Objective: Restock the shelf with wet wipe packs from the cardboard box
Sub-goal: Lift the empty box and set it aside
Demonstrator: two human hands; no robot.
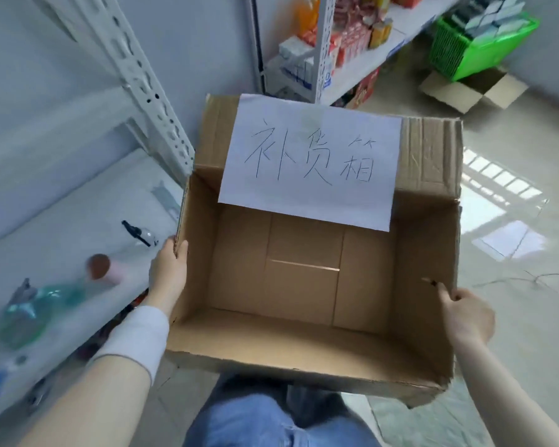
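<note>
An open cardboard box (304,343) is held up in front of me, and its inside shows only bare cardboard. A white paper sheet (310,159) with handwritten characters is stuck on its far flap. My left hand (170,269) grips the box's left wall at the rim. My right hand (465,314) grips the right wall, thumb inside. No wet wipe packs are visible. The white shelf (75,221) lies to my left, beside the box.
On the left shelf lie spray bottles (26,314) and a pink cup (105,269), blurred. A second rack (362,56) with cartons stands at the back. A green basket (478,40) and a flattened carton (471,88) sit on the floor at far right. My knees (271,421) are below the box.
</note>
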